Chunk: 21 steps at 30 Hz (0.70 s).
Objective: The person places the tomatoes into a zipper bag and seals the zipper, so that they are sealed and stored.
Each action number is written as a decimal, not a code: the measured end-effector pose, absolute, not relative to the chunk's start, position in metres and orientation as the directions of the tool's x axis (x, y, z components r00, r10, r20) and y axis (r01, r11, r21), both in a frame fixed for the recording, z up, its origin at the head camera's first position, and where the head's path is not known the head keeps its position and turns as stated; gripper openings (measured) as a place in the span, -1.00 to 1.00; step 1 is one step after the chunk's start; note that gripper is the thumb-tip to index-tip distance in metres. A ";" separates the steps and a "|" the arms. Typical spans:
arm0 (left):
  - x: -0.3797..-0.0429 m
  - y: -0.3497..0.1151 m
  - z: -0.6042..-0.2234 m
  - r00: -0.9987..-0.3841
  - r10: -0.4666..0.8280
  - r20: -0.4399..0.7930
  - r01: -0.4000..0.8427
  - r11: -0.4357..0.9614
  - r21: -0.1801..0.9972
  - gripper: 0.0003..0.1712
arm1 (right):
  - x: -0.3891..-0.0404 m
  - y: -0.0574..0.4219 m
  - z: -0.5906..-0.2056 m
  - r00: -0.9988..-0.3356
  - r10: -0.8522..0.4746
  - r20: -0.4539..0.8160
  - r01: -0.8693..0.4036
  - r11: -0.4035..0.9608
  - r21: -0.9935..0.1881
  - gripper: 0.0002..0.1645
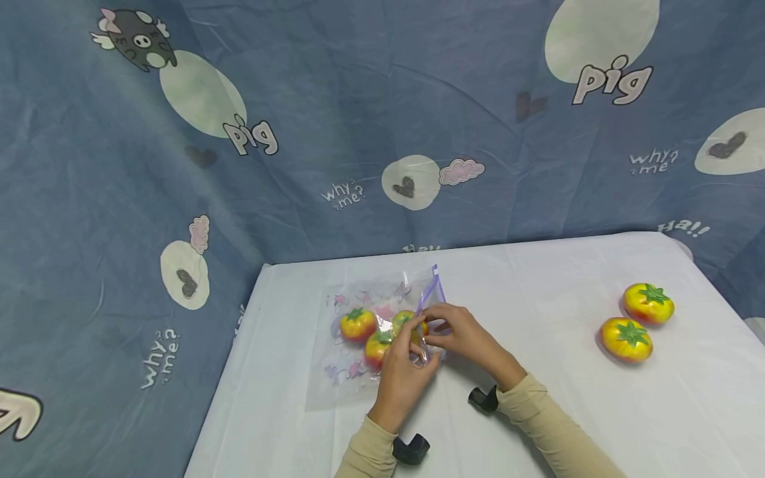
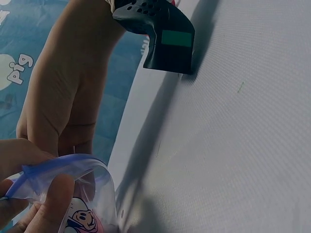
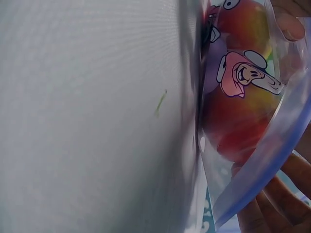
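A clear zip bag (image 1: 335,388) with printed cartoon figures and a purple zip edge lies on the table. Inside, several yellow-red toy fruits with green leafy tops, like persimmons, show through the plastic, among them one toy persimmon (image 1: 358,324) at the left. My left hand (image 1: 400,382) grips the near part of the bag's mouth; in the left wrist view its thumb (image 2: 57,201) presses on the plastic below the purple edge. From the right, my right hand (image 1: 463,332) pinches the same mouth edge. Some of its fingertips are hidden by plastic and the left hand.
Two more toy persimmons, one (image 1: 648,303) behind the other (image 1: 625,339), lie at the right of the white-covered table (image 1: 526,285). A blue printed cloth (image 1: 335,119) hangs behind it and at the left. Black wrist mounts (image 1: 411,450) sit on both wrists.
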<state>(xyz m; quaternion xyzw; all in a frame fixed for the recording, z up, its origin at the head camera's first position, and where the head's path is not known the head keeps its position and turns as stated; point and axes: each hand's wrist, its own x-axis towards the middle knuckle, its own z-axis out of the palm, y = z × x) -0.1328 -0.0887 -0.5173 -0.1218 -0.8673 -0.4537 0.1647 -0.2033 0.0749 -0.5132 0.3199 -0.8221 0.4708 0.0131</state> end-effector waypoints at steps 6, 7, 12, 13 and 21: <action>-0.133 -0.089 -0.517 -0.918 0.066 0.391 0.358 0.564 0.744 -0.21 | -0.203 0.074 -0.515 -0.788 -0.525 0.322 -0.543 0.343 -0.767 -0.66; -0.133 -0.089 -0.517 -0.918 0.067 0.392 0.359 0.563 0.745 -0.20 | -0.203 0.074 -0.515 -0.787 -0.526 0.323 -0.543 0.341 -0.767 -0.66; -0.132 -0.089 -0.516 -0.919 0.071 0.387 0.359 0.554 0.751 -0.21 | -0.204 0.073 -0.518 -0.782 -0.534 0.321 -0.538 0.318 -0.781 -0.70; -0.132 -0.089 -0.516 -0.921 0.071 0.383 0.356 0.552 0.754 -0.20 | -0.204 0.074 -0.519 -0.780 -0.538 0.320 -0.538 0.315 -0.782 -0.71; -0.132 -0.089 -0.517 -0.930 0.063 0.362 0.334 0.556 0.761 -0.20 | -0.203 0.076 -0.520 -0.782 -0.555 0.283 -0.513 0.314 -0.799 -0.65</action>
